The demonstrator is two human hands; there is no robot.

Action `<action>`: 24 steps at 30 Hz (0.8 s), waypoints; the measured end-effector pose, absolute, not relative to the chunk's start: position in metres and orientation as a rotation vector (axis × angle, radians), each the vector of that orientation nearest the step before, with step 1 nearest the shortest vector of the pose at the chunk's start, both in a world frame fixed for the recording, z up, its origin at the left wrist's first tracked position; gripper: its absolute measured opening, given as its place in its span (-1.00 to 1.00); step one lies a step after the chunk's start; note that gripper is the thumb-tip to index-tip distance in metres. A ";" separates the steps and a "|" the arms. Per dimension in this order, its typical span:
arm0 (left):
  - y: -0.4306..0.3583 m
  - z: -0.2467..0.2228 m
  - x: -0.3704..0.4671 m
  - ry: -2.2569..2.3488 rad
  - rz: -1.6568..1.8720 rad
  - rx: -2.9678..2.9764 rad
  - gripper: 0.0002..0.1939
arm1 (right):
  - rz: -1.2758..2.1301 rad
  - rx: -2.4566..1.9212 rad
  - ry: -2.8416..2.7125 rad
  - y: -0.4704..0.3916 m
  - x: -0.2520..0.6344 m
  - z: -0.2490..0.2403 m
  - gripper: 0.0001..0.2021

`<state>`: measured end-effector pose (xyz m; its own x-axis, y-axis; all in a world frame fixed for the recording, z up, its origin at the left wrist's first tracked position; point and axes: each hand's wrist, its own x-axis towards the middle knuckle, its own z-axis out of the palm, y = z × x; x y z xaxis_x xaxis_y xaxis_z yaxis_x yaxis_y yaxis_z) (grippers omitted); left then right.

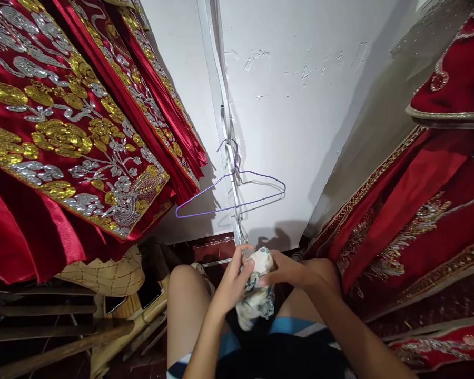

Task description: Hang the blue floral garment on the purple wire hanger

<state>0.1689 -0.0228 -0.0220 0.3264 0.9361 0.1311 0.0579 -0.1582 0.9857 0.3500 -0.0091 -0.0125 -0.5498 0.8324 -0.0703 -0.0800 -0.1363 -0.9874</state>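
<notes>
Clock read from the cloth, 12 pointing away from you.

Crumpled white cloth with a dark and yellowish print [256,302]: bunched between your hands, above your lap and in the gap between your thighs. Long axis roughly 1 to 7 o'clock; the upper end sits between your fingers, the looser end hangs toward 7. Its folds hide what kind of piece it is.

Grip: your left hand [234,283] closes on the cloth from about 10 o'clock, thumb pressed on the near face, index finger reaching past the upper edge. Your right hand [284,271] pinches it from about 2 o'clock, thumb laid across the front. Both hands grasp the cloth, with only a narrow span between the thumbs. Fingers behind the cloth are partly hidden.

Key relation: the thin purple wire clothes hanger [245,204] lies between 11 and 12 o'clock, apart from the cloth and from both hands. Your left hand is the nearer to it. Its lower bar runs about 8 to 2 o'clock; its hook is up on the narrow white hanging strip [212,47] against the white wall [284,105].

Farther out: red garments with gold and silver embroidery [114,137] at 10 o'clock; a red beaded garment [411,221] toward 2 to 3.
</notes>
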 end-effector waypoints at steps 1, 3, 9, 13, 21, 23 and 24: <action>-0.027 -0.028 0.161 0.959 0.918 1.532 -0.60 | 1.751 -0.893 -1.526 -0.003 0.355 -0.002 -0.73; -0.035 -0.041 0.145 1.011 0.722 1.639 -0.63 | 1.527 -0.984 -1.609 0.010 0.362 0.017 -0.82; -0.016 -0.030 0.074 1.317 0.489 1.920 -0.71 | 0.905 -1.148 -1.596 0.059 0.367 0.043 -0.85; 0.023 0.006 0.028 1.612 0.466 2.092 -0.67 | 0.948 -1.257 -1.577 0.092 0.359 0.029 -0.76; 0.058 0.043 0.019 1.728 0.580 2.329 -0.61 | 0.726 -1.415 -1.562 0.094 0.372 0.011 -0.75; 0.064 0.053 0.022 1.738 0.743 2.322 -0.60 | 0.757 -1.448 -1.523 0.085 0.380 0.019 -0.79; 0.068 0.057 0.024 1.760 0.787 2.306 -0.61 | 0.786 -1.455 -1.500 0.081 0.383 0.023 -0.80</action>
